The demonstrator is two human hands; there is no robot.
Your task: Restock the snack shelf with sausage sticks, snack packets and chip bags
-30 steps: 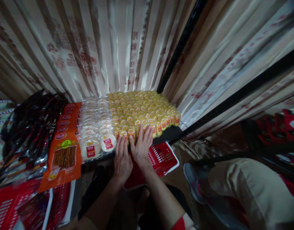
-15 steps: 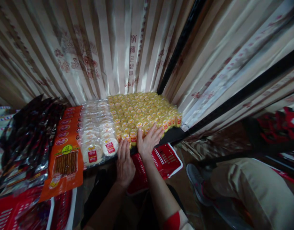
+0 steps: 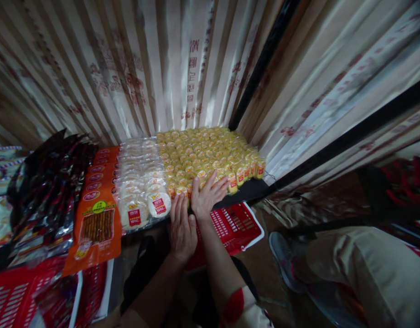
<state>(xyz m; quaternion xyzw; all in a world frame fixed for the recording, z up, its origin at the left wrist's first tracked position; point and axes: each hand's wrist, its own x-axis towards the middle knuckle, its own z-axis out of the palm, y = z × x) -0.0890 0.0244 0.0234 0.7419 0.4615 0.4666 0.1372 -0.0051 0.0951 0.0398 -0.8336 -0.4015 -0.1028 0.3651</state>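
Rows of small yellow wrapped snack packs (image 3: 196, 150) stand packed together on a black shelf (image 3: 247, 193). My left hand (image 3: 183, 230) lies with its fingers stretched against the front of the near row, at its left end. Beside it, my right hand (image 3: 207, 198) is spread flat against the fronts and tops of the same row, thumb pointing up. Neither hand grips a pack. Just left of my left hand are clear-wrapped round white crackers (image 3: 158, 200) with red labels. The packs directly behind my fingers are partly hidden.
Left of the crackers are orange snack bags (image 3: 96, 223) and dark glossy bags (image 3: 49, 196). A red basket (image 3: 235, 225) sits below the shelf; another red basket (image 3: 11, 291) is at lower left. A person's leg (image 3: 360, 269) is at right. Pleated curtains (image 3: 144, 68) hang behind.
My right hand has shifted left along the front row, closer to my left hand, leaving more packs at the right uncovered. The view has tilted slightly.
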